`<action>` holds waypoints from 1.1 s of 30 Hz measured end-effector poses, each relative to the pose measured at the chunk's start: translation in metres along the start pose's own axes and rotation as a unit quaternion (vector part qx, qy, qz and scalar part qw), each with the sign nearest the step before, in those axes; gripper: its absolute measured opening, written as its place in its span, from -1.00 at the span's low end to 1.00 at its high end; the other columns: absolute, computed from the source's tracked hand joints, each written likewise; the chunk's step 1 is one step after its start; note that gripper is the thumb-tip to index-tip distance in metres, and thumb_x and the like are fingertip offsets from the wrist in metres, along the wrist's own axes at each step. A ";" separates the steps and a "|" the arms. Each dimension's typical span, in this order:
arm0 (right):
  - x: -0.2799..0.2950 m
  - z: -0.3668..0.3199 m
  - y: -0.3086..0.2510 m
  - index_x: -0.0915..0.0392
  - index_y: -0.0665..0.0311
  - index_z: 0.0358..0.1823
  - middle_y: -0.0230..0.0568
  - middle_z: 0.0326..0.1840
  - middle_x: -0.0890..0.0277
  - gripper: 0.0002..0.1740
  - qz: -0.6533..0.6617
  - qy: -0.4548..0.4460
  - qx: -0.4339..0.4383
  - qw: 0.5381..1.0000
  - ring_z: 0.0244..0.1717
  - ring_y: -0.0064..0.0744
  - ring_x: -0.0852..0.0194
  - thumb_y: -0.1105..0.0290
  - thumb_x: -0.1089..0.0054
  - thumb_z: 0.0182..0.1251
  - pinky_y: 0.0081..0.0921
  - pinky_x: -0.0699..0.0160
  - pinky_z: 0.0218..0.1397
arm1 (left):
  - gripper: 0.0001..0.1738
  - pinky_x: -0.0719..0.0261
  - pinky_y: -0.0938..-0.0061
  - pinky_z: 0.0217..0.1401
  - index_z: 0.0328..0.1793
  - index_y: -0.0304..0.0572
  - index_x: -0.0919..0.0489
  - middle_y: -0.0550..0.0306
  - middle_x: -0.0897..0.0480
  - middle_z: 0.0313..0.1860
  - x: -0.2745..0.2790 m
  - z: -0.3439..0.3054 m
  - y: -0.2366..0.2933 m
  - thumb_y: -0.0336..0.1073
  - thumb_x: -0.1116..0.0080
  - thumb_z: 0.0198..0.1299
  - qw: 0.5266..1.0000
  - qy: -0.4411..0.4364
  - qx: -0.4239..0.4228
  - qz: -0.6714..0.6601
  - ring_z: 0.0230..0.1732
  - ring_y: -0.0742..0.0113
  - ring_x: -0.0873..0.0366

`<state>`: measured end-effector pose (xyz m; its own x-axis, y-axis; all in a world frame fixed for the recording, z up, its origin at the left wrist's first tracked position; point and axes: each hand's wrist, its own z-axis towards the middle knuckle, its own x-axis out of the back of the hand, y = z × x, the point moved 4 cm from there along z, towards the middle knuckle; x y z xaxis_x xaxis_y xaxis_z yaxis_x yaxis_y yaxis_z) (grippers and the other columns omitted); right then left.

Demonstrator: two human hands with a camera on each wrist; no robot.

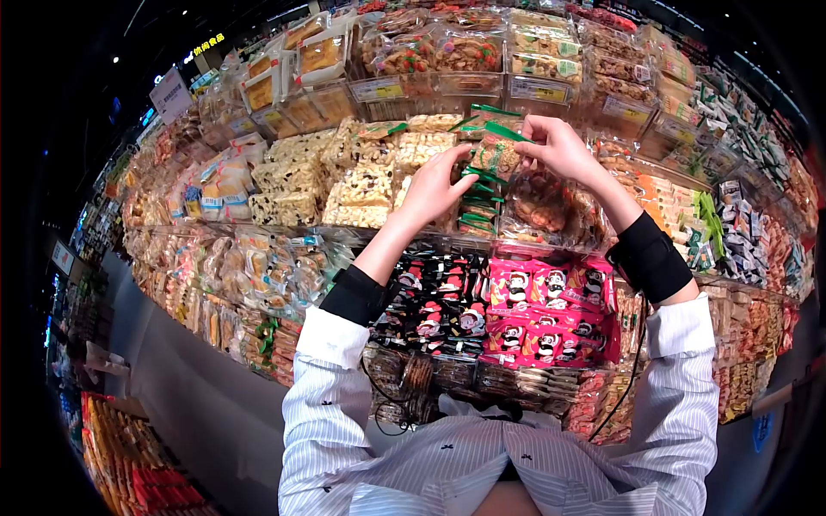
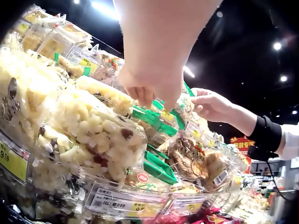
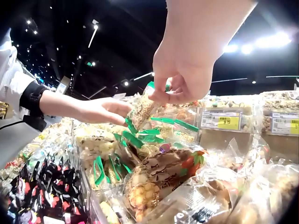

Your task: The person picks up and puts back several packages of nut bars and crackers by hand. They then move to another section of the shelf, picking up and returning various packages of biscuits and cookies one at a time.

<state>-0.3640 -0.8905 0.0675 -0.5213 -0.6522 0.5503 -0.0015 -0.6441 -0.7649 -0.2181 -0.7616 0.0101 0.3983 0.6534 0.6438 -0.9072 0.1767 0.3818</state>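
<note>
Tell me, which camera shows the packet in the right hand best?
The right wrist view: the packet hangs large from the right hand, its grainy side and green ends showing. The head view shows it smaller, from above; the left wrist view shows only part, beside the left hand.

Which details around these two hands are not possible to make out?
- Right wrist view: part of the green-edged packet's pinched end, covered by the right hand's fingers.
- Left wrist view: left forearm, cut off by the top edge.
- Head view: small print on the price label, too small.
</note>
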 end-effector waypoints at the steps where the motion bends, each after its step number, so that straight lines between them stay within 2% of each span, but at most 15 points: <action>1: 0.002 0.002 0.005 -0.26 0.29 -0.53 -0.39 -0.64 -0.44 -0.76 0.005 0.011 -0.009 1.000 -0.58 -0.69 -0.44 0.46 -0.12 0.21 -0.68 -0.30 -0.61 | -0.53 -0.40 0.34 0.07 0.13 -0.18 -0.40 -0.02 -0.53 -0.05 -0.001 0.000 -0.001 -0.22 -0.16 0.08 1.000 -0.009 -0.003 -0.003 -0.01 0.08 -0.48; 4: 0.009 0.007 0.008 -0.27 0.33 -0.53 -0.28 -0.62 -0.49 -0.76 -0.060 0.039 0.026 0.997 -0.53 -0.63 -0.54 0.45 -0.14 0.17 -0.61 -0.42 -0.54 | -0.56 -0.37 0.30 0.08 0.06 -0.22 -0.40 -0.02 -0.52 -0.08 -0.002 -0.004 -0.001 -0.28 -0.17 0.02 0.998 0.019 -0.049 0.028 0.03 0.06 -0.42; 6: 0.011 0.001 -0.002 -0.28 0.35 -0.51 -0.23 -0.63 -0.48 -0.77 -0.074 0.065 0.010 0.995 -0.53 -0.55 -0.55 0.42 -0.15 0.16 -0.53 -0.41 -0.51 | -0.56 -0.36 0.29 0.09 0.04 -0.22 -0.39 -0.03 -0.50 -0.08 0.002 -0.007 -0.004 -0.31 -0.17 -0.01 0.996 0.029 -0.070 0.048 0.03 0.05 -0.40; 8: 0.012 0.001 -0.009 -0.30 0.37 -0.47 -0.15 -0.64 -0.45 -0.78 -0.140 0.112 0.098 0.979 -0.52 -0.37 -0.55 0.41 -0.15 0.13 -0.44 -0.38 -0.47 | -0.55 -0.34 0.28 0.09 0.03 -0.22 -0.38 -0.03 -0.48 -0.08 0.004 -0.009 -0.006 -0.35 -0.17 -0.03 0.993 0.038 -0.090 0.069 0.04 0.04 -0.38; 10: 0.001 -0.001 -0.015 -0.34 0.40 -0.43 0.03 -0.55 -0.46 -0.80 -0.198 0.102 0.158 0.962 -0.45 0.01 -0.48 0.43 -0.15 0.06 -0.30 -0.37 -0.43 | -0.53 -0.31 0.26 0.11 0.02 -0.23 -0.35 -0.05 -0.45 -0.07 0.009 -0.010 -0.011 -0.38 -0.17 -0.07 0.988 0.111 -0.055 0.088 0.05 0.00 -0.36; 12: -0.020 -0.002 -0.013 -0.37 0.38 -0.40 0.06 -0.48 -0.47 -0.85 -0.271 0.063 0.210 0.937 -0.38 0.09 -0.46 0.48 -0.11 0.05 -0.19 -0.40 -0.36 | -0.52 -0.30 0.25 0.13 0.02 -0.23 -0.34 -0.06 -0.43 -0.06 0.011 -0.007 -0.011 -0.37 -0.17 -0.08 0.988 0.119 -0.054 0.085 0.05 -0.03 -0.35; 16: -0.053 0.000 0.005 -0.32 0.37 -0.38 0.04 -0.44 -0.48 -0.86 -0.324 0.003 0.206 0.923 -0.32 0.10 -0.45 0.49 -0.07 0.06 -0.07 -0.41 -0.29 | -0.56 -0.31 0.26 0.11 -0.01 -0.23 -0.37 -0.06 -0.46 -0.08 0.008 -0.004 -0.008 -0.37 -0.18 -0.05 0.990 0.091 -0.072 0.078 0.03 -0.02 -0.38; 21: -0.024 0.004 -0.003 -0.36 0.37 -0.37 0.08 -0.50 -0.45 -0.83 -0.262 0.094 0.183 0.943 -0.35 0.15 -0.43 0.46 -0.12 0.05 -0.14 -0.39 -0.34 | -0.47 -0.32 0.25 0.11 -0.01 -0.22 -0.38 -0.02 -0.46 -0.10 0.012 -0.008 -0.001 -0.25 -0.29 -0.15 0.990 0.052 -0.096 0.094 0.03 0.02 -0.38; 23: -0.003 -0.004 -0.017 -0.36 0.39 -0.42 0.00 -0.57 -0.48 -0.82 -0.200 0.127 0.132 0.962 -0.47 -0.12 -0.54 0.42 -0.14 0.11 -0.35 -0.42 -0.46 | -0.34 -0.28 0.24 0.15 -0.01 -0.18 -0.38 0.04 -0.44 -0.08 0.011 -0.010 0.005 -0.15 -0.38 -0.29 0.982 0.033 -0.123 0.138 0.06 0.07 -0.34; 26: 0.007 -0.013 -0.007 -0.33 0.38 -0.48 -0.22 -0.66 -0.49 -0.77 -0.088 0.125 0.097 0.983 -0.57 -0.55 -0.56 0.40 -0.15 0.15 -0.57 -0.40 -0.54 | -0.40 -0.27 0.25 0.20 0.01 -0.10 -0.41 0.13 -0.44 -0.02 -0.004 -0.006 0.008 -0.18 -0.34 -0.24 0.958 -0.026 -0.196 0.210 0.15 0.11 -0.30; 28: 0.002 -0.023 0.007 -0.31 0.36 -0.50 -0.25 -0.66 -0.47 -0.77 -0.061 0.085 0.076 0.992 -0.59 -0.57 -0.51 0.41 -0.16 0.13 -0.56 -0.38 -0.54 | -0.53 -0.28 0.25 0.19 -0.03 -0.06 -0.48 0.15 -0.50 -0.06 -0.015 0.005 -0.005 -0.25 -0.27 -0.15 0.944 -0.047 -0.212 0.248 0.14 0.12 -0.32; 30: -0.011 -0.038 0.006 -0.31 0.35 -0.49 -0.25 -0.65 -0.47 -0.77 -0.040 0.054 0.071 0.995 -0.62 -0.56 -0.46 0.40 -0.17 0.11 -0.53 -0.35 -0.53 | -0.63 -0.30 0.25 0.16 -0.09 -0.03 -0.54 0.14 -0.55 -0.11 -0.012 0.021 -0.010 -0.25 -0.25 -0.11 0.966 -0.054 -0.162 0.196 0.11 0.13 -0.36; 31: -0.014 -0.041 0.009 -0.31 0.35 -0.48 -0.17 -0.68 -0.40 -0.77 -0.096 0.051 0.088 0.990 -0.64 -0.43 -0.44 0.39 -0.18 0.09 -0.46 -0.31 -0.54 | -0.68 -0.32 0.26 0.13 -0.12 -0.01 -0.57 0.13 -0.59 -0.15 -0.010 0.027 -0.012 -0.24 -0.22 -0.07 0.972 -0.038 -0.136 0.190 0.08 0.14 -0.38; 32: -0.018 -0.044 0.007 -0.31 0.36 -0.46 -0.03 -0.69 -0.34 -0.76 -0.163 0.045 0.086 0.982 -0.63 -0.17 -0.42 0.37 -0.18 0.06 -0.36 -0.29 -0.53 | -0.67 -0.31 0.25 0.13 -0.11 -0.03 -0.57 0.12 -0.59 -0.14 -0.011 0.033 -0.014 -0.23 -0.23 -0.07 0.973 -0.044 -0.123 0.192 0.10 0.13 -0.37; 33: -0.022 -0.044 0.010 -0.31 0.37 -0.45 0.02 -0.68 -0.33 -0.75 -0.175 0.038 0.085 0.980 -0.61 -0.07 -0.39 0.37 -0.19 0.04 -0.32 -0.28 -0.52 | -0.66 -0.31 0.24 0.14 -0.10 -0.03 -0.56 0.11 -0.60 -0.15 -0.013 0.035 -0.015 -0.22 -0.23 -0.07 0.973 -0.048 -0.117 0.195 0.10 0.12 -0.37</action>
<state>-0.3900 -0.8648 0.0324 -0.5764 -0.3522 0.7374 -0.0528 -0.8844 -0.4637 -0.2051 -0.7986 0.0198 0.0185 0.6340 0.7731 -0.9934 0.0995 -0.0578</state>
